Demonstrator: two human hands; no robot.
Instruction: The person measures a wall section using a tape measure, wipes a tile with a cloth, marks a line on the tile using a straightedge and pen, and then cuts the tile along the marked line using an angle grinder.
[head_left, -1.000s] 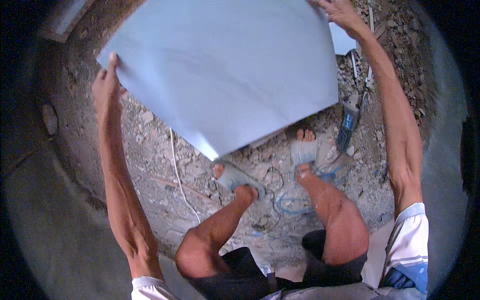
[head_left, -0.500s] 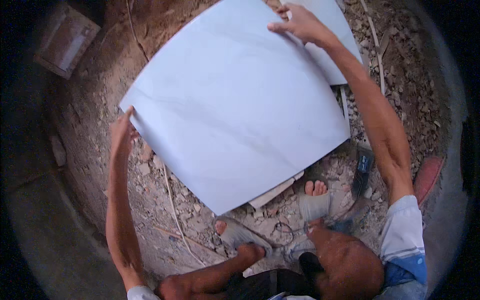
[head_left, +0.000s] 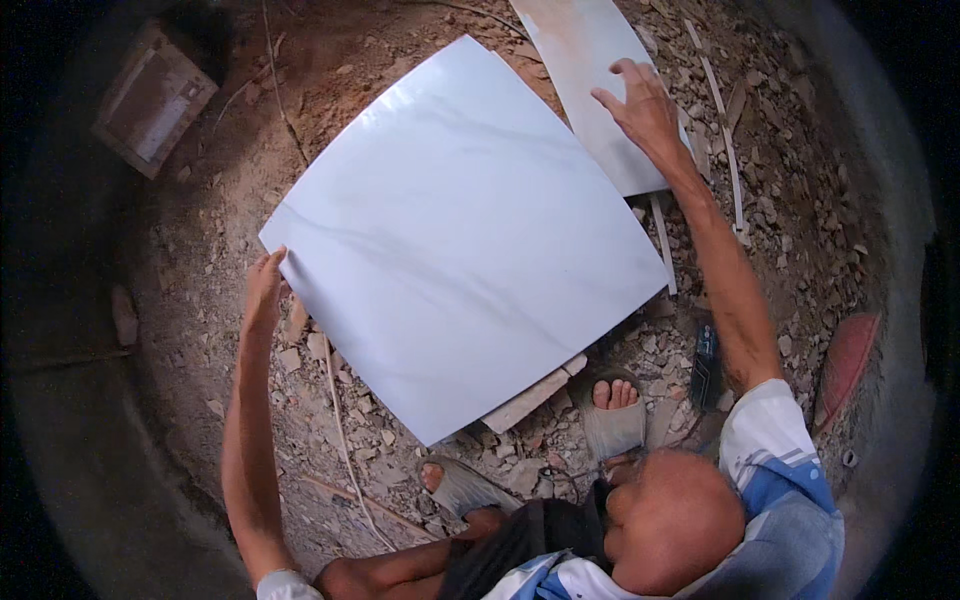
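Observation:
A large white tile (head_left: 460, 250) with grey veining lies over rubble and broken slab pieces (head_left: 530, 398) in front of my feet. My left hand (head_left: 265, 285) grips its left corner, thumb on the top face. My right hand (head_left: 640, 105) is off the large tile, fingers apart and curved, over a second, narrower pale tile (head_left: 580, 50) behind it on the right; whether the fingertips touch that tile I cannot tell. The fingers under the left corner are partly hidden.
A black power tool (head_left: 705, 365) lies beside my right sandalled foot (head_left: 612, 420). Thin white strips (head_left: 725, 160) lie at right, near a red oval object (head_left: 845, 365). A box (head_left: 155, 105) is at upper left. A white cord (head_left: 345, 460) crosses the rubble near my left foot.
The large tile sits lower in the picture and more of the second tile shows. My right hand has let go of the large tile's edge and moved over the second tile.

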